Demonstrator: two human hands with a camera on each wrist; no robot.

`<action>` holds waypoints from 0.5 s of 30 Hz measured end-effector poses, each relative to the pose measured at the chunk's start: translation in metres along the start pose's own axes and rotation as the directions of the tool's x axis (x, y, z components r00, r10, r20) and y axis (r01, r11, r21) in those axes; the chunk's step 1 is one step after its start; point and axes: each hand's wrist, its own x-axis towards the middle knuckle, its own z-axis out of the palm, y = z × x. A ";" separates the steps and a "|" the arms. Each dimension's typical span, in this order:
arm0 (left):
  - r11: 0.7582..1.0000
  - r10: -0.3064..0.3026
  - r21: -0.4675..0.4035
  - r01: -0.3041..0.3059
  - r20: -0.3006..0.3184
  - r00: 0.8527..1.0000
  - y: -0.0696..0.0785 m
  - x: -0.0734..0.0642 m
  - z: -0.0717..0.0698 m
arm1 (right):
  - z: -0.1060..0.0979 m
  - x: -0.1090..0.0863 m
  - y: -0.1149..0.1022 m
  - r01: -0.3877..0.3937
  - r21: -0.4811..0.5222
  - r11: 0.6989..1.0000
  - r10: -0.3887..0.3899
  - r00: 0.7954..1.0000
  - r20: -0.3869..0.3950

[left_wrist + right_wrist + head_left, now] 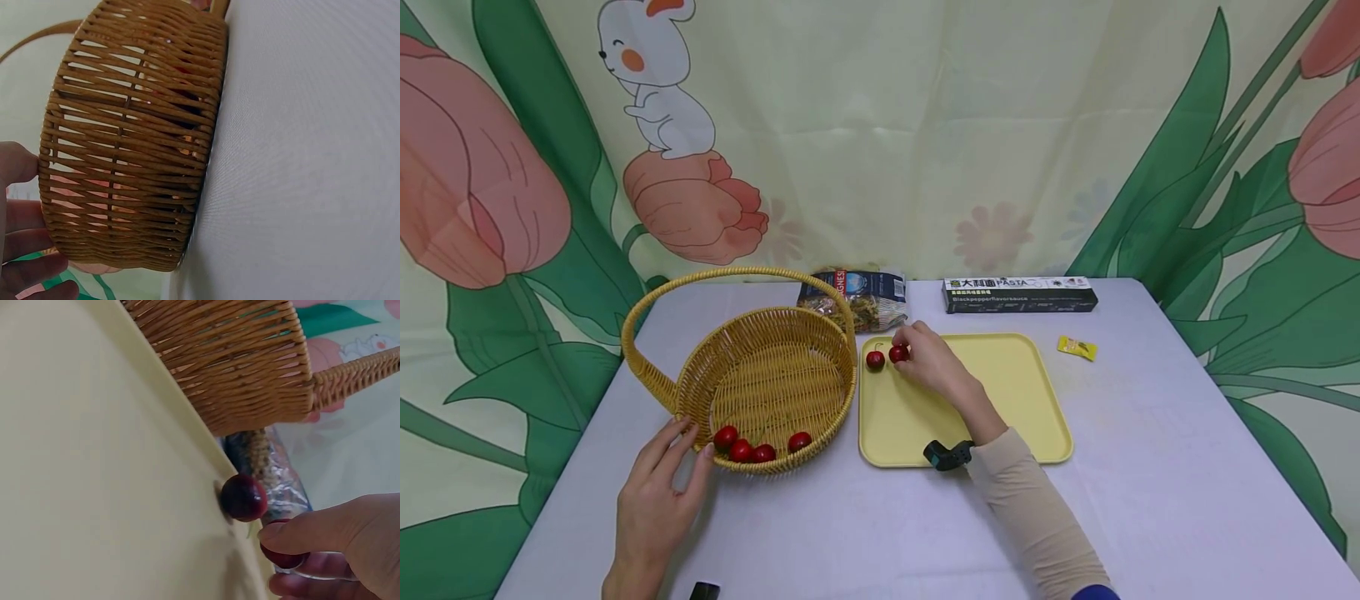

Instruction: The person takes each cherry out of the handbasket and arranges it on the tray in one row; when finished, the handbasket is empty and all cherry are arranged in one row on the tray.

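My right hand [928,358] pinches a dark red cherry [284,553] between thumb and fingers, over the far left corner of the yellow tray [970,417]. Beside it, a second cherry [875,360] with a stem rests on the tray. To the left stands a brown wicker basket [775,350] with a tall handle. Several cherries [741,451] lie inside it along the near wall. My left hand [658,492] touches the basket's near left rim, fingers spread and relaxed; the left wrist view shows its thumb against the rim.
Behind the basket and tray lies a clear-windowed pasta bag [857,300]. A black and white pasta box [1020,295] sits at the back edge of the white-covered table [1150,483]. A small yellow packet [1077,348] lies right of the tray. The basket handle [647,367] arches upward.
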 end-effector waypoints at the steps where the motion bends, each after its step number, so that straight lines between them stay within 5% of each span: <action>1: 1.000 0.000 0.000 0.000 -0.002 1.000 0.000 0.000 0.000 | 0.002 0.001 0.001 -0.006 0.001 1.000 0.006 1.000 0.004; 15: 1.000 0.009 -0.012 -0.009 -0.001 1.000 0.001 -0.001 -0.001 | 0.013 0.004 0.009 -0.042 0.001 0.999 0.042 0.999 0.017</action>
